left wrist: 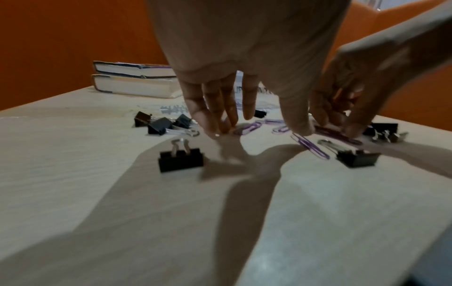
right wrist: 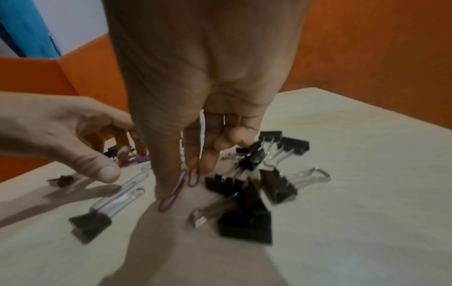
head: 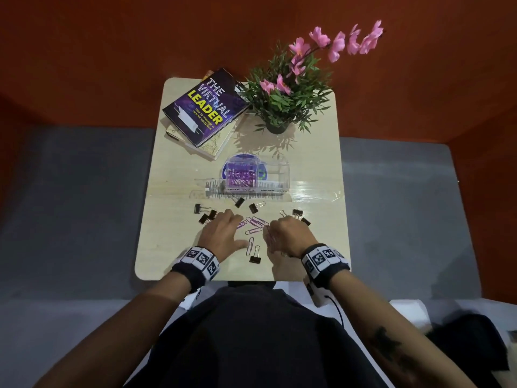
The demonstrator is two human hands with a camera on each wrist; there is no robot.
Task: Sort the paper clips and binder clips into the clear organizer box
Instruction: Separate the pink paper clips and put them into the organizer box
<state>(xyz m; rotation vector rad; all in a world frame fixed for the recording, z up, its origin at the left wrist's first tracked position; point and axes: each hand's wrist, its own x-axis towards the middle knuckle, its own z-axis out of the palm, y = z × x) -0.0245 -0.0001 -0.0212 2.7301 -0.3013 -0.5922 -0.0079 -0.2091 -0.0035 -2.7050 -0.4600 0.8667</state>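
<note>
Both hands (head: 251, 233) among paper clips (head: 253, 224)

**Materials and finishes**

Pale wood-grain tabletop (head: 173, 247), smooth, with a glossy sheen. Clear, glossy plastic organizer box (head: 275, 175). Matt black binder clips (left wrist: 181, 160) with shiny bare-metal wire handles. Purple coated paper clips (head: 256, 224), smooth. Glossy book cover (head: 205, 107).

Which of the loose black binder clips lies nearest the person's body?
The binder clip between the two wrists: it lies alone, nearer the table's front edge than both hands, handles pointing away, beside a purple paper clip. The others lie beyond the fingers.
</note>
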